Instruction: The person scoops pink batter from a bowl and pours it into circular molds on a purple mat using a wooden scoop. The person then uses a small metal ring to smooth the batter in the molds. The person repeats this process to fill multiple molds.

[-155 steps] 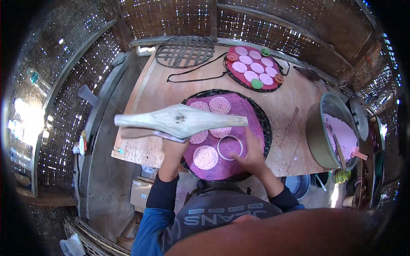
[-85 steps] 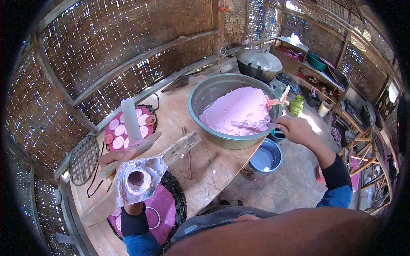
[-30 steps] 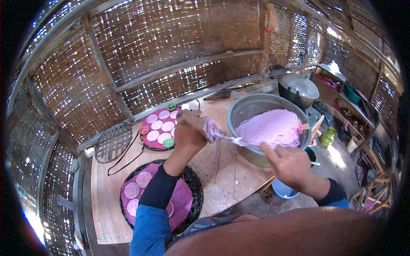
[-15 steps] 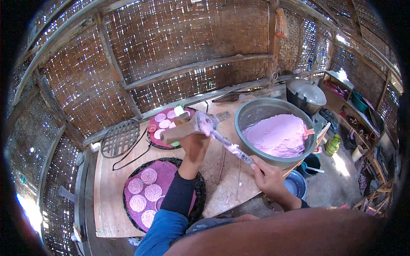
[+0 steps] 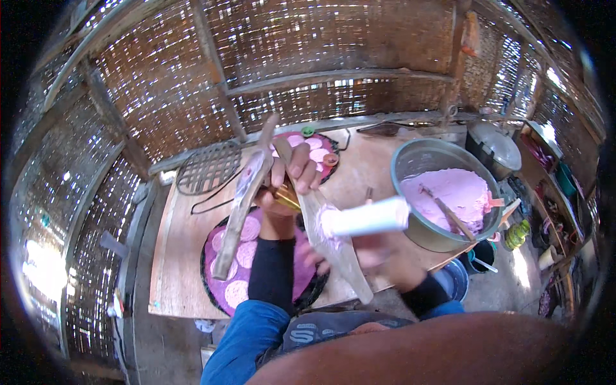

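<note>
In front of me my left hand (image 5: 292, 176) is closed around a two-part wooden press. One wooden bar (image 5: 240, 218) slants down on the left, with a gold-coloured cylinder (image 5: 287, 197) beside my palm. The other wooden piece (image 5: 340, 263) carries a white tube (image 5: 369, 219) with pink dough (image 5: 328, 221) smeared at its base. My right hand (image 5: 378, 256), blurred by motion, is beside this second piece below the tube; whether it touches it I cannot tell. A wooden stick (image 5: 447, 210) leans in the pink dough mass (image 5: 443, 189) inside the large grey-green basin (image 5: 410, 157).
Round pink lacy dough discs (image 5: 236, 293) lie on a purple-lined round tray (image 5: 212, 282); a second such tray (image 5: 330, 168) stands farther back. A woven rack (image 5: 208, 170) is at the table's back left. Beyond the basin stands a lidded pot (image 5: 497, 147); a blue basin (image 5: 457, 276) sits below.
The dough-coated stick has left my right hand and now rests in the basin. The press has turned, its two wooden parts spread apart, with the white tube pointing right.
</note>
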{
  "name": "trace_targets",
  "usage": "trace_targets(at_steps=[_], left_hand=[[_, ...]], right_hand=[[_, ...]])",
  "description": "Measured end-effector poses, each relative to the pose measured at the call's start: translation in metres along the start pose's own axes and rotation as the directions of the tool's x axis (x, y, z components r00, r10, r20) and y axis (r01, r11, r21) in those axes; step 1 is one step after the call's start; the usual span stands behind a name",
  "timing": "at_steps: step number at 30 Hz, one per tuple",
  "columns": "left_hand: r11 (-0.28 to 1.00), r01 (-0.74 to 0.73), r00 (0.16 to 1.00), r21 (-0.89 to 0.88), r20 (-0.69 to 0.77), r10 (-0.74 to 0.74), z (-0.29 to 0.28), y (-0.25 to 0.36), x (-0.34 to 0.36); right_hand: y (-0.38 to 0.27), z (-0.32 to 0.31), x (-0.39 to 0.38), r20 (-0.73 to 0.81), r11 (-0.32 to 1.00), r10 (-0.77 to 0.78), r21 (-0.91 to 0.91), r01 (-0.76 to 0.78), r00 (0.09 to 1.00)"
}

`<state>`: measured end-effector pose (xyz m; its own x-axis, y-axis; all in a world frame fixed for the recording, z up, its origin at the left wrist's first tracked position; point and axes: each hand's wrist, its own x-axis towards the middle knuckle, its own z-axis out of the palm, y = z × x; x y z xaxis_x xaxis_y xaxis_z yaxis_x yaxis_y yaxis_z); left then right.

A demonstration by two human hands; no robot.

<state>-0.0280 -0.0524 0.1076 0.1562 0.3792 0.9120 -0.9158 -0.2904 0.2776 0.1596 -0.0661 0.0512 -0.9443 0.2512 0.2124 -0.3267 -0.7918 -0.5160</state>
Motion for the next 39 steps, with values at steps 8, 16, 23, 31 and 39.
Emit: trace_targets(at_steps=[8, 16, 23, 31, 39], left_hand=[[0.527, 0.536, 0.615, 0.659, -0.733, 0.291, 0.036, 0.079, -0.066], [-0.755, 0.511, 0.794, 0.411, -0.562, 0.232, 0.104, 0.082, -0.13], [-0.761, 0.485, 0.738, 0.43, -0.668, 0.093, 0.141, 0.095, -0.123], [-0.734, 0.566, 0.662, 0.374, -0.737, 0.135, 0.131, 0.073, -0.136], [-0.43, 0.808, 0.463, 0.404, -0.885, 0.04, 0.126, 0.063, -0.167]], right_hand=[[0.034, 0.026, 0.019, 0.107, 0.943, -0.04, 0.332, 0.003, 0.993], [0.02, 0.013, 0.043, -0.207, 0.622, -0.282, -0.783, 0.014, 0.937], [0.021, 0.053, 0.065, 0.292, -0.229, -0.187, -0.942, 0.247, 0.938], [0.055, 0.032, 0.07, 0.136, -0.011, -0.177, -0.991, 0.137, 0.975], [0.059, 0.047, 0.063, 0.094, -0.3, -0.009, -0.95, 0.087, 0.996]])
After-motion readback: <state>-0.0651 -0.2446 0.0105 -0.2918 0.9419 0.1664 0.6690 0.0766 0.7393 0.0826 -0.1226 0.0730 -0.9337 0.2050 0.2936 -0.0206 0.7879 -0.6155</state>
